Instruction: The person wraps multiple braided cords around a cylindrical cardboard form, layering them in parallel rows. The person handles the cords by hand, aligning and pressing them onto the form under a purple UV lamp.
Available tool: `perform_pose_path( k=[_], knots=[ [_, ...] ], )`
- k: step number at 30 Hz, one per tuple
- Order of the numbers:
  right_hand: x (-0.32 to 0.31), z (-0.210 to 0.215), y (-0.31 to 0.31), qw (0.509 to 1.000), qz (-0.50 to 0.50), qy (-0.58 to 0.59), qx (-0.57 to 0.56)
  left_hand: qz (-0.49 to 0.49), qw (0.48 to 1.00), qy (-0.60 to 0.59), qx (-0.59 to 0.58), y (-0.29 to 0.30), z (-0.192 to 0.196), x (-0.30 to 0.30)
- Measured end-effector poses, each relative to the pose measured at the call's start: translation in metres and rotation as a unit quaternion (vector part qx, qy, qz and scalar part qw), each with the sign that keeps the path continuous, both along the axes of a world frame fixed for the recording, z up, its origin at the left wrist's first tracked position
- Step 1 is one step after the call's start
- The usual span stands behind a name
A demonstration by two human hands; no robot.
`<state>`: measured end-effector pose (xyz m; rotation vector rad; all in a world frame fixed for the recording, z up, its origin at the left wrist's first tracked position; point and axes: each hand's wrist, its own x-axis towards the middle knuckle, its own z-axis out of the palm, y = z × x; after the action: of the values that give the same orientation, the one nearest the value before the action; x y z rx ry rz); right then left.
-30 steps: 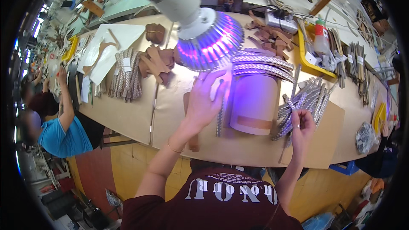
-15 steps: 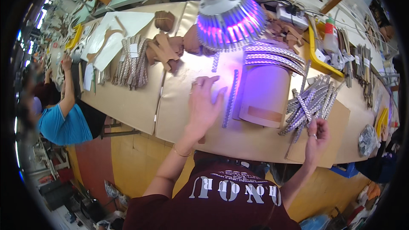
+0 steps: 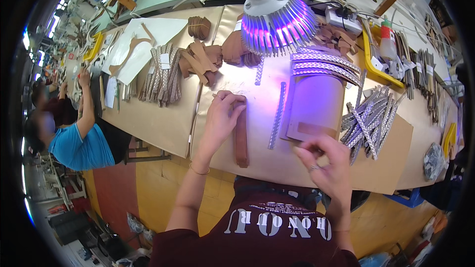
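My left hand (image 3: 222, 118) pinches the far end of a brown leather strip (image 3: 241, 143), which lies lengthwise on the table toward me. To its right, my right hand (image 3: 327, 160) is above the near part of the table, thumb and fingertips closed together. Whatever they may hold is too small to make out. Between the hands and farther off lies a narrow braided strap (image 3: 277, 113). A curved tan form (image 3: 316, 101) stands beside it, with several braided straps (image 3: 324, 66) laid over its far end and a brown patch near its front.
A lamp (image 3: 279, 22) glowing violet hangs over the table. At right lies a pile of braided straps (image 3: 368, 121) by a yellow tray (image 3: 376, 71) with a bottle (image 3: 386, 39). Bundled straps (image 3: 161, 76) and brown leather pieces (image 3: 202, 59) lie left. A person in blue (image 3: 81, 141) sits far left.
My right hand has left the braided strap pile and moved left, in front of the tan form. My left hand's spread fingers have closed on the leather strip's end. The view has shifted slightly.
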<state>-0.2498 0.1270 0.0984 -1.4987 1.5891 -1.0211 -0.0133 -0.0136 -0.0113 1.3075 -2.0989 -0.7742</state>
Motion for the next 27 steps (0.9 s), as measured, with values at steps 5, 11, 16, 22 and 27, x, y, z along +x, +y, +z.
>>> perform_pose_path(
  k=[5,11,16,22,27],
  knots=[
    [0.048,-0.027,-0.053,0.994,0.049,-0.095,-0.023,0.031,0.998,0.015,-0.056,0.015,-0.015,0.005],
    [0.102,-0.077,-0.094,0.998,0.044,0.005,0.043,0.040,0.997,-0.020,-0.063,0.040,-0.012,0.030],
    [0.064,-0.050,-0.036,0.965,-0.016,0.175,-0.196,0.105,0.990,0.005,-0.096,0.046,-0.001,0.024],
    [-0.047,-0.024,0.007,0.973,-0.168,0.158,-0.012,-0.007,0.963,0.221,0.153,0.051,0.019,-0.036],
    [-0.068,-0.042,0.020,0.990,-0.096,-0.037,0.100,-0.068,0.965,0.191,0.166,0.058,0.014,-0.096]
  ],
)
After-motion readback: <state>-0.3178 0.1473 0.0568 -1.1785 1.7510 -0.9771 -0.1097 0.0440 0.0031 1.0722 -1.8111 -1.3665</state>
